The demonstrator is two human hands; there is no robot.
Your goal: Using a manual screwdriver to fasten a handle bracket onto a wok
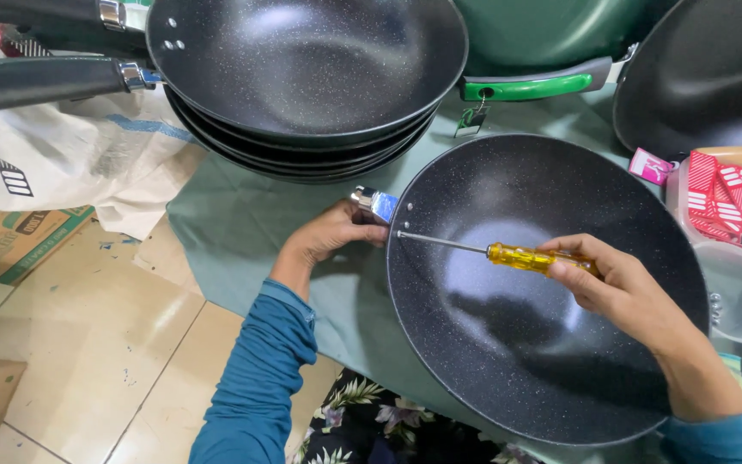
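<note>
Screwdriver [508,254] handle end hidden inside right hand [620,288].

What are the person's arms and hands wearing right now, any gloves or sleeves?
No gloves: both the left hand and the right hand are bare, with no rings or watch visible. Each arm wears a long teal-blue sleeve of plain, soft fabric, ending at the wrist with a stitched cuff. No markings or prints show on the sleeves.

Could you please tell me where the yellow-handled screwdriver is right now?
In the head view, the screwdriver is right of centre in the right hand, lying across the speckled black pan, its tip at the pan's left wall.
</note>
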